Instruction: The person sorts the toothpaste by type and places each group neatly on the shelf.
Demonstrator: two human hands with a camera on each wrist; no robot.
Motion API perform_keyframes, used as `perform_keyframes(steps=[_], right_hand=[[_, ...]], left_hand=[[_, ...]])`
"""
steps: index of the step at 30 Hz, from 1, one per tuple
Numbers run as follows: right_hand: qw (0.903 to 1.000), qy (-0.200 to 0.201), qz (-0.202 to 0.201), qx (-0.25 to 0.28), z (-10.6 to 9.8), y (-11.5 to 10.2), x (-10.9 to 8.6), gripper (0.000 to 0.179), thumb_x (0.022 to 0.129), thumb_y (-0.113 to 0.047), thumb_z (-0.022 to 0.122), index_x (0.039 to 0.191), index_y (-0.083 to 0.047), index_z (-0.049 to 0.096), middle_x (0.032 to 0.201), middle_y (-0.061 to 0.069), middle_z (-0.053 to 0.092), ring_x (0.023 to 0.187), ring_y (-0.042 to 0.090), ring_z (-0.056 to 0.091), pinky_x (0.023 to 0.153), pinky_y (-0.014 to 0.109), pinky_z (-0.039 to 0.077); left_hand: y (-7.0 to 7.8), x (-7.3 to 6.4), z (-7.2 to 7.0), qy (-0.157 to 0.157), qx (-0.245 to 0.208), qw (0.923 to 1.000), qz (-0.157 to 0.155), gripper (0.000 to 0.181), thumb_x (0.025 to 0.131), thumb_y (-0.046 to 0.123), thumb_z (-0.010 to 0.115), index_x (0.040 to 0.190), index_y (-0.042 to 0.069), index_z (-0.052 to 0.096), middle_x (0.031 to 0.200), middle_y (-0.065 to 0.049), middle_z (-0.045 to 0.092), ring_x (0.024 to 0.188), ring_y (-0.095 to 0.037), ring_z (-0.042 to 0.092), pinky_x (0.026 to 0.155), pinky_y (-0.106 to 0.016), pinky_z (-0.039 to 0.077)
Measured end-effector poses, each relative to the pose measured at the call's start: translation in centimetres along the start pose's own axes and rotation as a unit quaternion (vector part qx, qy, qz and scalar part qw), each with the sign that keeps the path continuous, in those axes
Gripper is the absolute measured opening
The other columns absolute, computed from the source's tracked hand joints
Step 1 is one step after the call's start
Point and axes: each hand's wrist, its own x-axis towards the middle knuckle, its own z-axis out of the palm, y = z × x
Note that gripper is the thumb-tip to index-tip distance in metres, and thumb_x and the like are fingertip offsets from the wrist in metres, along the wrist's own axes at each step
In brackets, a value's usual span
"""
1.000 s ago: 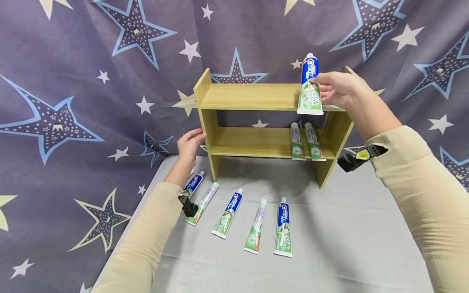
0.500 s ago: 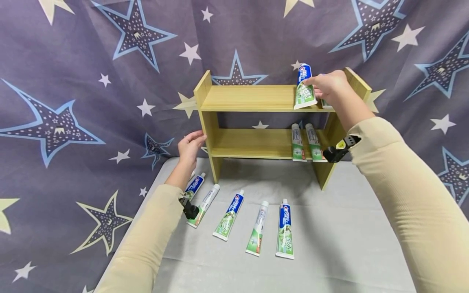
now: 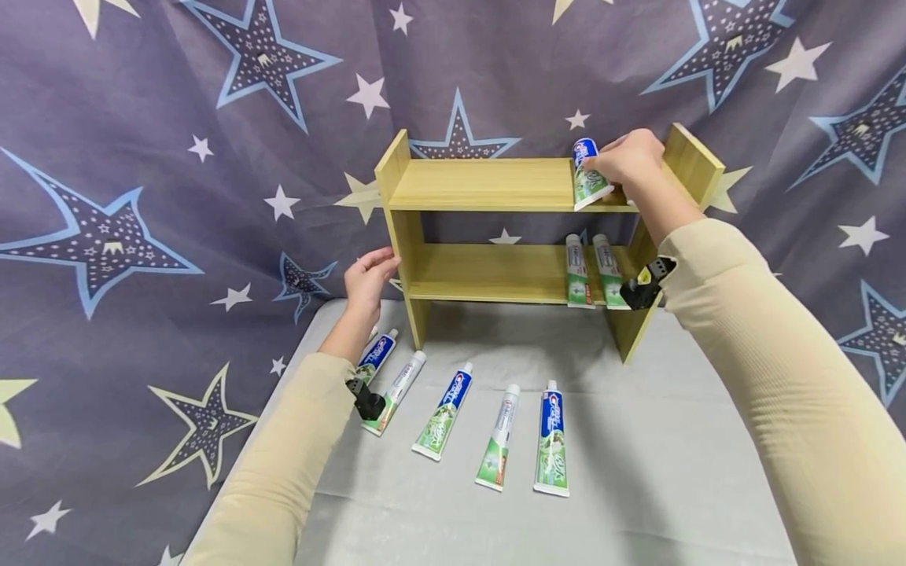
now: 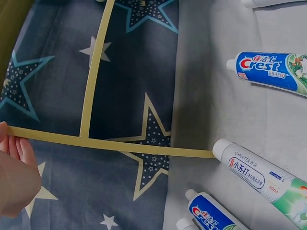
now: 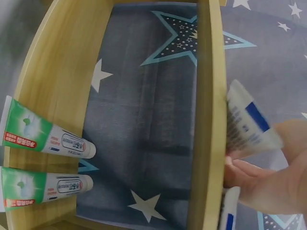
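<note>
My right hand [image 3: 630,157] pinches a blue-and-green Crest toothpaste tube [image 3: 589,185] at the right of the wooden shelf's upper board [image 3: 481,182], cap end toward the backdrop. In the right wrist view the underside of this tube [image 5: 249,122] shows, tilted over the board's edge; another tube [image 5: 230,211] lies right by the hand. My left hand [image 3: 370,279] holds the front edge of the shelf's left side panel [image 3: 406,271], thumb at the edge and fingers on the outer side. Two white-and-green toothpaste tubes [image 3: 578,271] [image 3: 610,271] lie side by side on the lower board.
Before the shelf, several toothpaste tubes lie on the grey cloth, among them a Crest tube [image 3: 550,440], a white-and-green tube [image 3: 499,440] and another Crest tube [image 3: 443,413]. More lie near the left forearm. A star-patterned curtain [image 3: 283,118] hangs behind.
My right hand has moved left and lowered the Crest tube from above the shelf down to the upper board. My left hand stays at the side panel.
</note>
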Motion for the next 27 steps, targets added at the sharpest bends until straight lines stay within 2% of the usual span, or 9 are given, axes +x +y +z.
perform_keyframes(steps=[3, 6, 10, 13, 15, 23, 27], right_hand=[[0.9991, -0.014, -0.018, -0.035, -0.2, -0.1, -0.2, 0.059, 0.086, -0.045, 0.063, 0.134, -0.011, 0.057, 0.149, 0.020, 0.036, 0.088, 0.013, 0.053, 0.059, 0.017, 0.048], [0.9978, -0.018, -0.031, -0.055, -0.2, -0.1, -0.3, 0.060, 0.086, -0.045, 0.062, 0.134, -0.009, 0.056, 0.148, 0.021, 0.036, 0.109, 0.022, 0.052, 0.064, 0.020, 0.048], [0.9970, -0.015, -0.039, -0.065, 0.0, 0.0, -0.4, 0.059, 0.087, -0.046, 0.060, 0.132, -0.007, 0.057, 0.147, 0.021, 0.040, 0.131, 0.030, 0.038, 0.085, 0.030, 0.050], [0.9965, -0.013, -0.046, -0.069, 0.1, 0.1, -0.5, 0.058, 0.089, -0.045, 0.059, 0.132, -0.007, 0.057, 0.146, 0.019, 0.043, 0.134, 0.032, 0.034, 0.106, 0.038, 0.044], [0.9962, -0.011, -0.050, -0.071, 0.2, 0.1, -0.6, 0.056, 0.089, -0.043, 0.058, 0.132, -0.007, 0.057, 0.146, 0.019, 0.044, 0.134, 0.032, 0.034, 0.111, 0.040, 0.040], [0.9961, -0.004, -0.070, -0.053, -0.4, 0.2, -1.2, 0.056, 0.091, -0.038, 0.058, 0.136, -0.006, 0.053, 0.147, 0.017, 0.045, 0.136, 0.031, 0.034, 0.117, 0.042, 0.035], [0.9956, -0.002, -0.087, -0.036, -1.0, 0.3, -1.9, 0.055, 0.091, -0.039, 0.059, 0.136, -0.008, 0.053, 0.146, 0.015, 0.048, 0.136, 0.029, 0.038, 0.115, 0.042, 0.038]], left_hand=[[0.1, 0.0, 0.0, 0.001, 0.001, 1.0000, 0.004, 0.033, 0.084, 0.002, 0.069, 0.116, -0.003, 0.065, 0.075, 0.013, 0.065, 0.074, 0.000, 0.064, 0.103, -0.034, 0.052], [0.1, 0.0, 0.0, 0.001, 0.000, 1.0000, 0.006, 0.033, 0.083, 0.002, 0.070, 0.115, -0.003, 0.065, 0.075, 0.013, 0.065, 0.073, 0.000, 0.064, 0.102, -0.034, 0.052], [0.0, 0.0, 0.0, 0.000, 0.002, 1.0000, 0.002, 0.032, 0.084, 0.003, 0.070, 0.115, -0.002, 0.065, 0.076, 0.013, 0.065, 0.074, 0.000, 0.064, 0.104, -0.034, 0.051], [0.0, -0.1, 0.0, -0.001, 0.003, 1.0000, -0.001, 0.031, 0.084, 0.003, 0.070, 0.114, -0.001, 0.066, 0.076, 0.013, 0.065, 0.074, 0.000, 0.064, 0.103, -0.033, 0.052], [-0.1, -0.1, 0.0, 0.000, 0.002, 1.0000, 0.000, 0.032, 0.083, 0.002, 0.070, 0.115, -0.002, 0.066, 0.076, 0.013, 0.065, 0.074, 0.000, 0.064, 0.103, -0.033, 0.052], [-0.1, -0.1, 0.1, -0.002, 0.005, 1.0000, 0.006, 0.031, 0.084, 0.003, 0.069, 0.114, -0.002, 0.066, 0.077, 0.013, 0.065, 0.074, 0.000, 0.064, 0.104, -0.035, 0.051], [0.0, -0.1, 0.0, -0.001, 0.001, 1.0000, 0.003, 0.031, 0.084, 0.002, 0.069, 0.114, -0.002, 0.066, 0.076, 0.013, 0.065, 0.074, 0.000, 0.064, 0.104, -0.036, 0.051]])
